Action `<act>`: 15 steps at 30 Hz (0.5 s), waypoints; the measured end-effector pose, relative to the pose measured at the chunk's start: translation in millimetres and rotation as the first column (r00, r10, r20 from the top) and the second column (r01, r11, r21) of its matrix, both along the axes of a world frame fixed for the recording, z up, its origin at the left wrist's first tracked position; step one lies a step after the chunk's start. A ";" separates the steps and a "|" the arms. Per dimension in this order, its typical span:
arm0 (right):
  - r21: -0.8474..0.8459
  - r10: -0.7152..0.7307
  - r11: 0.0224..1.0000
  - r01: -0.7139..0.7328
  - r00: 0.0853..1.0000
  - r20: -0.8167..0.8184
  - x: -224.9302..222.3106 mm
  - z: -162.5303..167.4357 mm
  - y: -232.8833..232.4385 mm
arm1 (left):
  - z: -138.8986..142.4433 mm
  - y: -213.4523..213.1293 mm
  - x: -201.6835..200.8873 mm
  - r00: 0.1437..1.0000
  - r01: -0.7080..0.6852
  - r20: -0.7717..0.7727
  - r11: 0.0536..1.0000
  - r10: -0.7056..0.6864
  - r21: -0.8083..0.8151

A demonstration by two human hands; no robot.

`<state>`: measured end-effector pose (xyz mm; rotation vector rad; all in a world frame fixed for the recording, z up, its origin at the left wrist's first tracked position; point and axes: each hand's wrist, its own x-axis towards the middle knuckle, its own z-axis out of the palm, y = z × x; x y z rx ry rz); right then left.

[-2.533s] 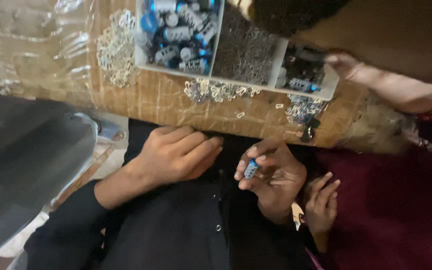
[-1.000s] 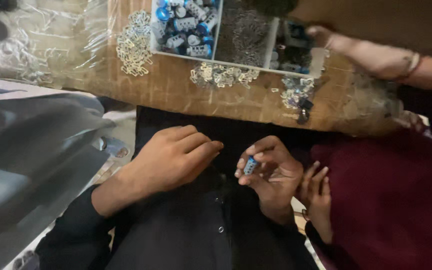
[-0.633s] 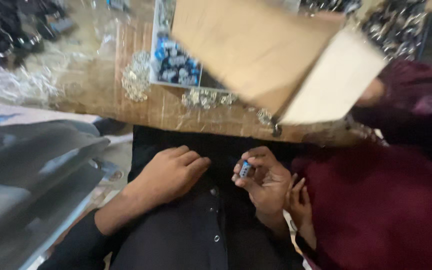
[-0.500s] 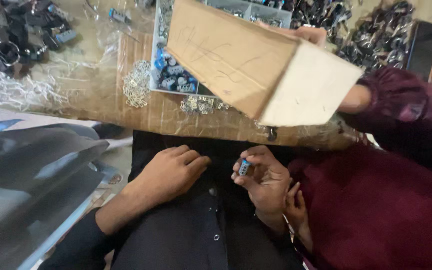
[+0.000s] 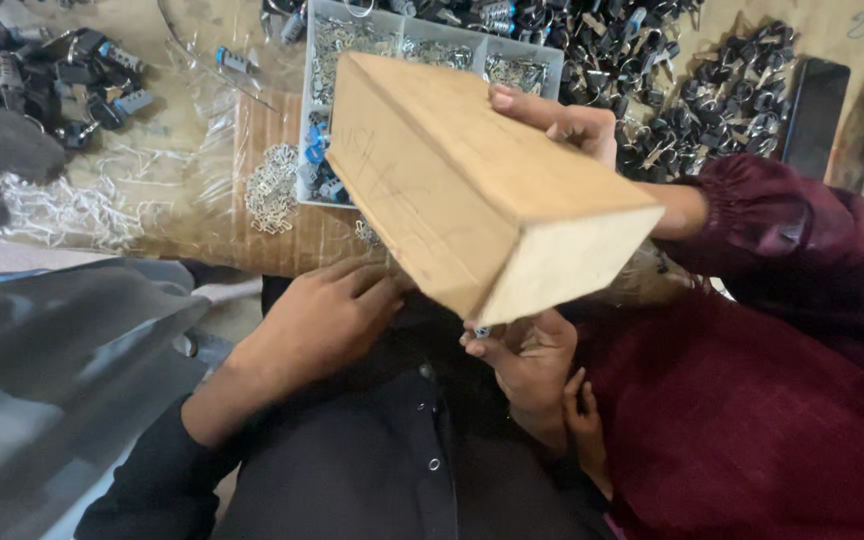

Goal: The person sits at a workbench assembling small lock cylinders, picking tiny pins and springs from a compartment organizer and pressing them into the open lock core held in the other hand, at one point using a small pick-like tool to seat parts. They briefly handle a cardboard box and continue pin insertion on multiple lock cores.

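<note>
The left hand (image 5: 317, 320) lies palm down on the lap, on black buttoned clothing (image 5: 392, 460), its fingers (image 5: 377, 290) loosely together and holding nothing. The right hand (image 5: 527, 355) sits just to its right, fingers curled inward; a small blue-grey part (image 5: 481, 331) peeks out at the fingertips, though a wooden block (image 5: 472, 185) passing in front hides most of it, so I cannot tell whether the fingers are pinching it or only cupping it

That wooden block is large, pale and rectangular, tilted in the air above the lap and the near edge of the table (image 5: 282, 240). A co-worker's hand (image 5: 567, 120), coming from the right out of a dark red sleeve (image 5: 772, 215), grips its far side. Another small hand (image 5: 584, 425) rests just beside the right wrist, against dark red fabric

On the table, farther off, stands a white compartment tray (image 5: 402, 40) with silver metal bits in its far sections and small blue parts (image 5: 317, 150) in the near left one. A heap of silver rings (image 5: 272, 185) lies just left of the tray. Dark metal fittings (image 5: 712, 90) are piled far right, near a black phone (image 5: 814, 115). More dark parts (image 5: 62, 80) sit far left on clear plastic wrap
</note>
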<state>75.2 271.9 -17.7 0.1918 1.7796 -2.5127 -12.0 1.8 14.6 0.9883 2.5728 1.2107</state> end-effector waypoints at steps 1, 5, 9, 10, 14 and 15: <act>0.026 -0.006 1.000 0.005 1.000 0.004 1.4 -2.9 1.8 | 0.8 0.3 -4.2 1.000 -0.013 -0.006 1.000 0.013 0.022; 0.097 -0.069 0.993 0.065 0.997 0.032 11.1 -12.1 4.3 | 11.9 3.7 -23.6 0.981 -0.191 -0.025 0.981 0.191 0.020; 0.216 -0.088 0.974 0.064 0.991 0.103 18.0 -11.1 5.3 | 48.6 -2.5 -37.1 0.825 -0.562 -0.035 0.825 0.565 0.059; 0.229 -0.088 0.972 0.062 0.990 0.108 17.8 -9.9 6.0 | 59.4 -4.9 -39.3 0.752 -0.652 -0.030 0.750 0.658 0.111; 0.195 -0.095 0.978 0.081 0.994 0.061 4.0 -10.3 10.2 | 82.2 -5.7 -52.5 0.804 -0.465 -0.236 0.825 0.546 0.321; 0.186 -0.082 0.980 0.069 0.995 0.064 0.2 -12.0 9.4 | 80.6 -1.7 -57.2 0.842 -0.414 -0.218 0.851 0.493 0.325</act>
